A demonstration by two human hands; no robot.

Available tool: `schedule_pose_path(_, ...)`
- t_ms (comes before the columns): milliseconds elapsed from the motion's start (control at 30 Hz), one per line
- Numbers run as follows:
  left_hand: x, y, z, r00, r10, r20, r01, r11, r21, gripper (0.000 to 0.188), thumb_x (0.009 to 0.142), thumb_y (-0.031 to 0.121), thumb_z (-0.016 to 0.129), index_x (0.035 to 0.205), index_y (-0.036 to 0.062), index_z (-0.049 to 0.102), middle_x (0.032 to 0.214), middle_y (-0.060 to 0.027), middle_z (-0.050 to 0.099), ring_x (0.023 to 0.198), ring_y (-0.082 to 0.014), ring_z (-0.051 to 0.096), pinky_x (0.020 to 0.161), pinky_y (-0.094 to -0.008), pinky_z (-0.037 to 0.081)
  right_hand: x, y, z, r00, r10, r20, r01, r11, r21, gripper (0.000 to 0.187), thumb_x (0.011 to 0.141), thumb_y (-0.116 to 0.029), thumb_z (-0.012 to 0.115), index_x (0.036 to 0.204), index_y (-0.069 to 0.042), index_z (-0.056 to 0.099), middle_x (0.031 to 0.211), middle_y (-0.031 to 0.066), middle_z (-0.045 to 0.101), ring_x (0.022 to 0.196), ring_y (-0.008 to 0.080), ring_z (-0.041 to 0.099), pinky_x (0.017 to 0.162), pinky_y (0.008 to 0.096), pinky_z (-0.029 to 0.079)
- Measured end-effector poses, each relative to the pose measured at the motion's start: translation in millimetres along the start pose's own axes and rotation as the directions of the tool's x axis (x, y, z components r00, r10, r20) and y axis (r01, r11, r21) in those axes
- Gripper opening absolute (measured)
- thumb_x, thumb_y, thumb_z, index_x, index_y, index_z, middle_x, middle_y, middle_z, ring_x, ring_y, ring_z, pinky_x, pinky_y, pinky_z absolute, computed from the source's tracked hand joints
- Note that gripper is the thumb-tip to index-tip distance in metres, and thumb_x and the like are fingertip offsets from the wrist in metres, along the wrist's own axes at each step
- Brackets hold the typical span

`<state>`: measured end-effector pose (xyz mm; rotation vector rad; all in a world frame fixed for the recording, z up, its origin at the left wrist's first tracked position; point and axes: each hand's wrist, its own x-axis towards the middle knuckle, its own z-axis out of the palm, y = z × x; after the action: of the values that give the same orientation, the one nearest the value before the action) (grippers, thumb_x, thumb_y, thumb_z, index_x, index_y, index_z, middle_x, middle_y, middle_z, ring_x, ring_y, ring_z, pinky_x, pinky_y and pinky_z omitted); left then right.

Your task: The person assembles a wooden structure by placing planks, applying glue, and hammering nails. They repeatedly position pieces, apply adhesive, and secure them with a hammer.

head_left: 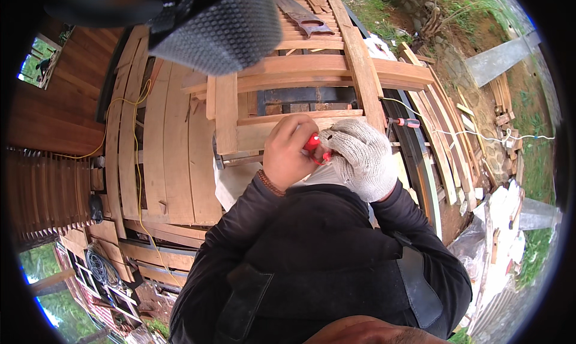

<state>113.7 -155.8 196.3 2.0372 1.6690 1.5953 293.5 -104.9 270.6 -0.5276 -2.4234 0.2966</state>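
Note:
My left hand [291,151], bare with a beaded bracelet at the wrist, is closed around a small red object [312,142] in front of my chest. The fingers cover most of it, so its kind does not show. My right hand [362,158] wears a pale knitted work glove. Its fingers are curled in against the left hand's fingertips and meet the lower part of the same red object. Just beyond both hands lies a wooden frame of planed boards [288,128].
A handsaw [309,25] rests on wood strips at the far side. A tool with a red and black handle [408,122] lies to the right. Wide planks [174,158] and a yellow cord [137,158] are on the left. A dark textured object [222,32] blocks the upper view.

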Motion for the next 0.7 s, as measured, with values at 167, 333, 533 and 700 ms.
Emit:
schedule_pose_path(167, -0.6, 3.6, 3.8, 0.999, -0.035, 0.009, 0.035, 0.999, 0.02, 0.039, 0.063, 0.004, 0.083, 0.099, 0.0052, 0.067, 0.106, -0.0101, 0.067, 0.095, -0.0322, 0.068, 0.081, -0.0421, 0.057, -3.2, 11.2, 3.5, 0.976, 0.22, 0.014, -0.209, 0.905, 0.37, 0.029, 0.078, -0.008, 0.08, 0.106, -0.004, 0.074, 0.099, 0.0145, 0.071, 0.091, 0.0354, 0.071, 0.08, 0.0419, 0.058)
schedule_pose_path(333, -1.6, 1.2, 6.0, 1.0, -0.006, -0.006, 0.006, 1.0, 0.026, 0.038, 0.061, 0.004, 0.081, 0.095, 0.0056, 0.066, 0.105, -0.0097, 0.065, 0.094, -0.0328, 0.068, 0.081, -0.0426, 0.057, -8.2, 13.0, 10.1, 0.832, 0.51, 0.219, -0.503, 0.524, 0.688, 0.017, 0.09, -0.002, 0.074, 0.107, 0.001, 0.074, 0.095, 0.0092, 0.072, 0.086, 0.0172, 0.071, 0.075, 0.0326, 0.057)
schedule_pose_path(533, -0.1, -3.6, 1.8, 0.999, -0.006, 0.051, 0.008, 0.999, -0.052, 0.044, 0.058, 0.004, 0.085, 0.098, 0.0045, 0.067, 0.107, -0.0102, 0.067, 0.096, -0.0324, 0.068, 0.083, -0.0412, 0.056, -14.4, 12.3, 28.2, 0.672, 0.616, 0.412, -0.418, -0.144, 0.897, 0.017, 0.098, -0.01, 0.071, 0.111, 0.001, 0.071, 0.093, 0.0082, 0.071, 0.081, 0.0168, 0.069, 0.072, 0.0314, 0.055)
schedule_pose_path(700, 0.1, -8.7, -1.0, 0.994, 0.013, 0.111, 0.0, 0.993, -0.117, 0.045, 0.057, 0.002, 0.084, 0.098, 0.0046, 0.067, 0.108, -0.0107, 0.066, 0.096, -0.0321, 0.068, 0.083, -0.0405, 0.056, -19.8, 14.2, 32.1, 0.656, 0.578, 0.486, -0.359, -0.328, 0.874, 0.015, 0.099, -0.012, 0.068, 0.107, 0.001, 0.068, 0.092, 0.0108, 0.071, 0.079, 0.0216, 0.069, 0.071, 0.0347, 0.056)
